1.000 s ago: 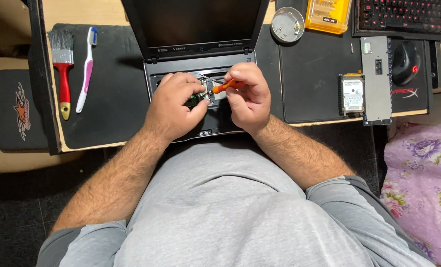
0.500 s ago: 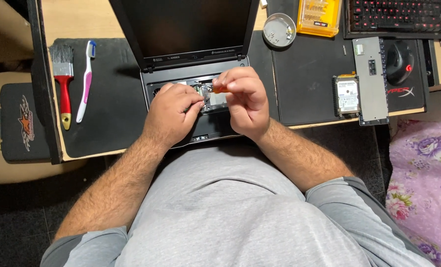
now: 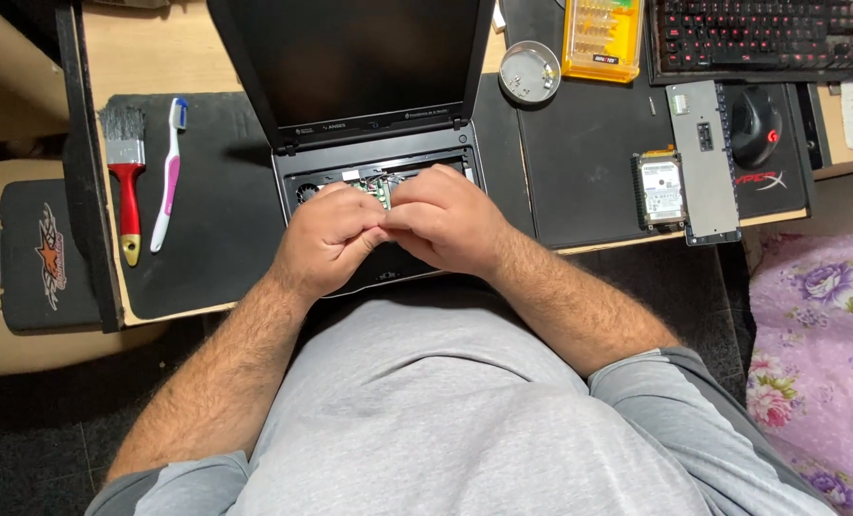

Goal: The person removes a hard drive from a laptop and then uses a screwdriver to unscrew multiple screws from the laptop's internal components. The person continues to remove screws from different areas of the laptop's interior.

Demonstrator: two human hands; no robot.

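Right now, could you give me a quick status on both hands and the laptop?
Left hand and right hand together over opened laptop. Small green board between fingertips. Grip unclear.

Two bare hands meet over the opened base of a black laptop (image 3: 378,143) – its dark screen tilted back.

The left hand (image 3: 326,239) and right hand (image 3: 445,222) press together, fingertips touching, above a small green circuit part (image 3: 380,191) in the laptop's exposed bay; what they grip is hidden. Left of the laptop lie a red-handled paintbrush (image 3: 126,182) and a white-and-pink toothbrush (image 3: 169,177). Right of it – a round metal dish (image 3: 529,72), a yellow screwdriver-bit case (image 3: 602,38), a silver hard drive (image 3: 661,191) and a black mouse (image 3: 754,124).
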